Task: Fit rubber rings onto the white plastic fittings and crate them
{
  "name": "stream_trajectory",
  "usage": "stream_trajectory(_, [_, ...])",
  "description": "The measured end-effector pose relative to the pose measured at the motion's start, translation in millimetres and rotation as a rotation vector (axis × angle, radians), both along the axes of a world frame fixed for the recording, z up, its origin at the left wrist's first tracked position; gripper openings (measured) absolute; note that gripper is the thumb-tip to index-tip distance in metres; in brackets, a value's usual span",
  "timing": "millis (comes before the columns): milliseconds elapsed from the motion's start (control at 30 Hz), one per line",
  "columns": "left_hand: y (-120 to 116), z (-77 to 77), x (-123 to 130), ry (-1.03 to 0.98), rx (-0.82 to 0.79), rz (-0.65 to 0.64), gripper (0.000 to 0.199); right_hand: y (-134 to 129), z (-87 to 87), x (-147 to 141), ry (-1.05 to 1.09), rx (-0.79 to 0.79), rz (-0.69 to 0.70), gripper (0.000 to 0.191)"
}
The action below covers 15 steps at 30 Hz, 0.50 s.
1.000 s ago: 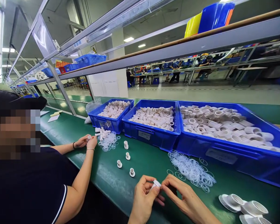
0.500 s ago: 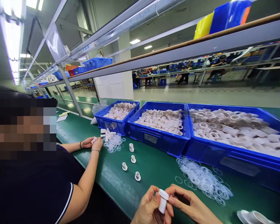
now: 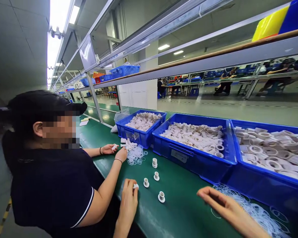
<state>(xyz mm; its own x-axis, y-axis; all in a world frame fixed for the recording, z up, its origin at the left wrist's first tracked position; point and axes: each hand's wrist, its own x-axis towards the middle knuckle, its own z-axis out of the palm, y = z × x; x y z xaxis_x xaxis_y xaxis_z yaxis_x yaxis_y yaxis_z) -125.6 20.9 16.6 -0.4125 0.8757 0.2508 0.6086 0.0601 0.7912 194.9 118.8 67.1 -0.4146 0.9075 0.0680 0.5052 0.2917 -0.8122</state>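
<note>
My left hand [image 3: 129, 200] is closed around a small white plastic fitting [image 3: 136, 186] at the table's near edge; only the fitting's flange end shows past the fingers. My right hand [image 3: 225, 205] hovers over the green table, fingers loosely bent, with nothing visible in it. Beside and partly behind it spreads a pile of thin translucent rings [image 3: 260, 213]. Several white flanged fittings stand on the table between my hands, among them a front one [image 3: 161, 197] and a back one [image 3: 154, 162].
Blue bins of white fittings line the back: a left bin [image 3: 132, 135], a middle bin [image 3: 195, 167] and a right bin [image 3: 268, 190]. A co-worker [image 3: 57, 185] sits at left, hands at another ring pile [image 3: 136, 154]. A shelf [image 3: 213, 56] runs overhead.
My hands have parted. The left has moved left with the fitting, while the right has let go of it and is beside the rings. The view has turned left.
</note>
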Motion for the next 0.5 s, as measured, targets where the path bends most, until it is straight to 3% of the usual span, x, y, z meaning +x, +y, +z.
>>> stream_trajectory(167, [24.6, -27.7, -15.9, 0.116, -0.042, -0.004, 0.042, 91.4, 58.4, 15.8, -0.271, 0.432, -0.325, 0.034])
stream_trajectory(267, [22.3, -28.8, -8.5, 0.151, 0.065, 0.109, 0.048, 154.3, 83.2, 19.0, -0.53, 0.473, -0.405, 0.028])
stream_trajectory(367, [13.8, -17.4, -1.5, 0.083, 0.17, 0.151, 0.043, 199.4, 84.7, 16.8, -0.651, 0.411, -0.328, 0.032])
stream_trajectory(500, [22.1, 6.4, -0.5, 0.015, 0.195, 0.093, 0.039, 221.5, 63.1, 8.1, -0.772, 0.324, -0.207, 0.03])
